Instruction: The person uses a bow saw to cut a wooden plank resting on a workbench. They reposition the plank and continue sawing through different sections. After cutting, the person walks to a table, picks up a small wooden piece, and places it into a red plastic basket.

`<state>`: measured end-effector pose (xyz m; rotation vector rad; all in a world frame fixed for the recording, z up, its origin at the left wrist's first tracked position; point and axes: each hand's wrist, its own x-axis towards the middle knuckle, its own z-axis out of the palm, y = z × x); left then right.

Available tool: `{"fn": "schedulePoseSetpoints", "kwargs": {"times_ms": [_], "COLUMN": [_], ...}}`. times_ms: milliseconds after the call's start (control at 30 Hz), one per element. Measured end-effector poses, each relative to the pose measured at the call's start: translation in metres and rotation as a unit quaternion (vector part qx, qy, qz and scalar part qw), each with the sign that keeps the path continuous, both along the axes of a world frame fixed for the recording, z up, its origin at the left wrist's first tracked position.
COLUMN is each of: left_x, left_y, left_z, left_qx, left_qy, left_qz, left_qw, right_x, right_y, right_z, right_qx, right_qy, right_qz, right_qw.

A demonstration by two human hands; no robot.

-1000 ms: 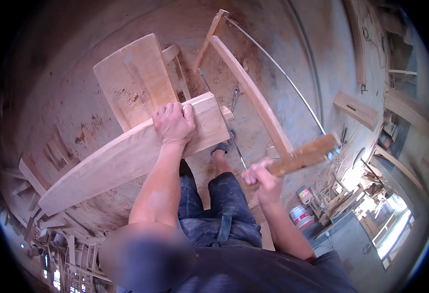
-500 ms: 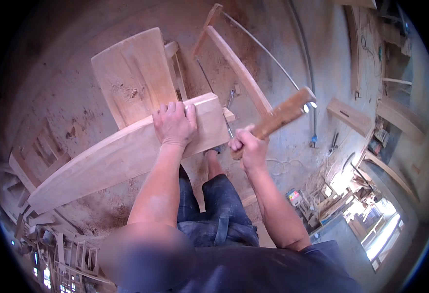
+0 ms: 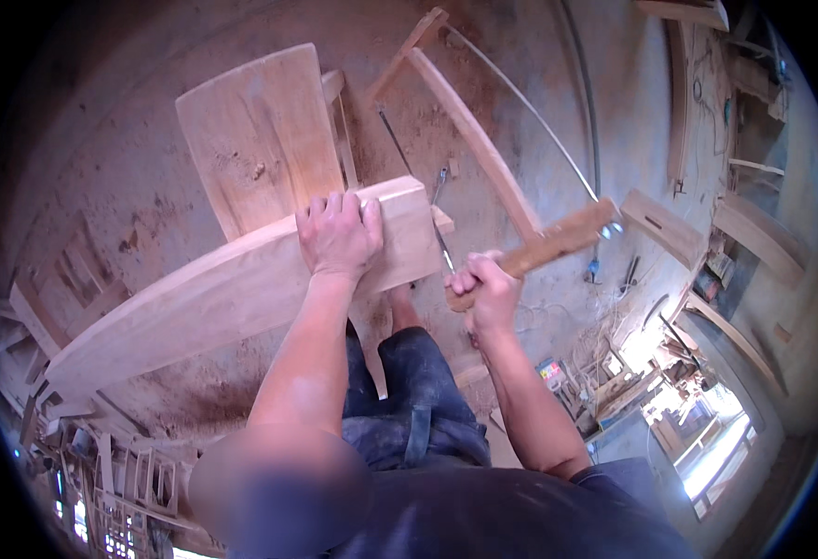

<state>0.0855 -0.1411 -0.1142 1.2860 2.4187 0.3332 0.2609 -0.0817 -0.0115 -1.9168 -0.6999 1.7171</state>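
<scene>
My left hand [image 3: 342,233] is closed over the upper edge of a long pale wooden board [image 3: 195,312], near its right end. One long edge of this thick board curves toward the left. Gripped in my right hand [image 3: 488,291] is the near wooden arm of a large frame saw [image 3: 474,140]. The saw has a wooden middle bar, a rod on its outer side and a thin dark blade that runs just past the board's right end. Whether the teeth touch the wood, I cannot tell. Beyond the board stands a wooden bench [image 3: 260,140] with sawdust on its top.
My bare foot and knees are below the board. Wooden frames [image 3: 78,289] lie at the left. A mortised beam [image 3: 662,228] rests on the floor at the right, near a dark hose [image 3: 588,112]. Wood scraps [image 3: 632,382] are piled by a bright opening.
My right hand has drawn the frame saw a little toward me and to the right. My left hand keeps its place on the board.
</scene>
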Motion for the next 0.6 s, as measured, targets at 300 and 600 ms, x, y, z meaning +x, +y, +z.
{"fn": "schedulePoseSetpoints", "kwargs": {"times_ms": [300, 600], "left_x": [0.004, 0.006], "left_y": [-0.013, -0.011], "left_z": [0.008, 0.005], "left_qx": [-0.004, -0.001], "left_qy": [0.012, 0.015], "left_qz": [0.000, -0.005], "left_qw": [1.000, 1.000], "right_x": [0.067, 0.047], "right_y": [-0.052, -0.024], "right_z": [0.136, -0.004], "right_qx": [-0.047, -0.009], "right_qy": [0.040, -0.021], "right_qz": [0.047, 0.150], "right_qw": [0.997, 0.988]}}
